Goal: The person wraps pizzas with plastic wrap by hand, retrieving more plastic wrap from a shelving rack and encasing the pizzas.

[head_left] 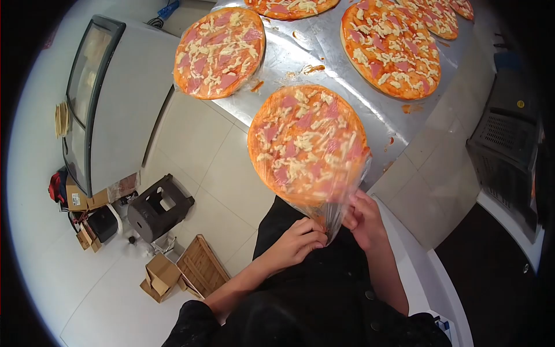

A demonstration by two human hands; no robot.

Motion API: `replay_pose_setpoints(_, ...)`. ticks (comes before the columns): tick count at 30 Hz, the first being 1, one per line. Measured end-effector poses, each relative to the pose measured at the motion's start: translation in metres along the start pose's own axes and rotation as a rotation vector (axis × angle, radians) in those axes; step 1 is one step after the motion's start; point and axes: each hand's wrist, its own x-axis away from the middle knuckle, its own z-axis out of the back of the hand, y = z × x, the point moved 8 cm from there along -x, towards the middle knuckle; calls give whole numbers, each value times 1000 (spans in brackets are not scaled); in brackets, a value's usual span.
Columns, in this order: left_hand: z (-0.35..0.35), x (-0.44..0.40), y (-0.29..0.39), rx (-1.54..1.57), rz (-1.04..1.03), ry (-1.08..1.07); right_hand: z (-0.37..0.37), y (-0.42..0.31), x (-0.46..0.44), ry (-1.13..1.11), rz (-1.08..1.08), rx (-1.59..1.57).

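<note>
A round pizza (309, 141) with cheese shreds and pink ham pieces sits inside a clear plastic bag (335, 217), at the near edge of the metal table (312, 55). The bag's loose end is bunched toward my body. My left hand (296, 243) pinches the gathered plastic from the left, just below the pizza. On the other side, my right hand (365, 221) has its fingers curled against the same bunched plastic. Another pizza in clear wrap (219, 53) lies to the left, and an uncovered-looking pizza (390, 52) lies to the right.
More pizzas (292, 7) lie along the far side of the table. Sauce smears (312, 69) mark the metal. A white chest freezer (133, 87) stands at left, with a black stool (161, 208), a wooden crate (202, 266) and cardboard boxes (161, 276). Black plastic crates (503, 144) are at right.
</note>
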Motion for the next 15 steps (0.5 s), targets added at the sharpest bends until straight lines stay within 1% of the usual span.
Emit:
replay_pose_setpoints(2, -3, 0, -7, -51, -3, -15, -3, -15, 6, 75, 50, -95)
replay_pose_setpoints(3, -6, 0, -10, -99, -3, -26, 1, -13, 7, 75, 56, -98)
replay_pose_setpoints(5, -9, -1, -15, -103, 23, -41, 29, -5, 9, 195, 106, -160)
replay_pose_setpoints(7, -7, -1, -18, -111, 46, -61, 43, 0, 11, 201, 130, -206)
replay_pose_setpoints(9, -9, 1, -29, -60, 215, -170, 51, 2, 17, 210, 154, -258)
replay_pose_setpoints(11, -6, -1, -24, -66, 220, -208, 60, -3, 23, 288, 221, -229)
replay_pose_setpoints(15, 5, -12, -3, -102, 206, -275, 66, -9, 36, 267, 330, -361)
